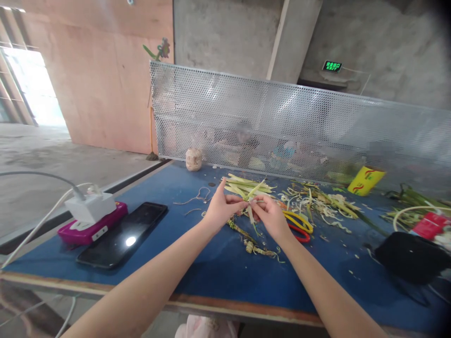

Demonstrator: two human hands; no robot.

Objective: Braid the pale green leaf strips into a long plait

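My left hand (pixel 223 206) and my right hand (pixel 269 215) meet over the blue table. Between their pinched fingertips is a pale green plant strip (pixel 251 214), partly covered by the fingers. Just behind the hands lies a pile of pale green stalk pieces (pixel 243 185). Below them on the table is a knobbly root-like plant piece (pixel 259 249) with curling strands. Scissors with yellow and red handles (pixel 299 225) lie right beside my right hand, their blades hidden.
A black phone (pixel 123 234) and a magenta power strip (pixel 95 230) with a white adapter (pixel 90 206) lie left. Plant scraps (pixel 317 199), a yellow container (pixel 366 180) and a black pouch-like object (pixel 410 256) are right. A perforated metal screen (pixel 218 112) borders the back.
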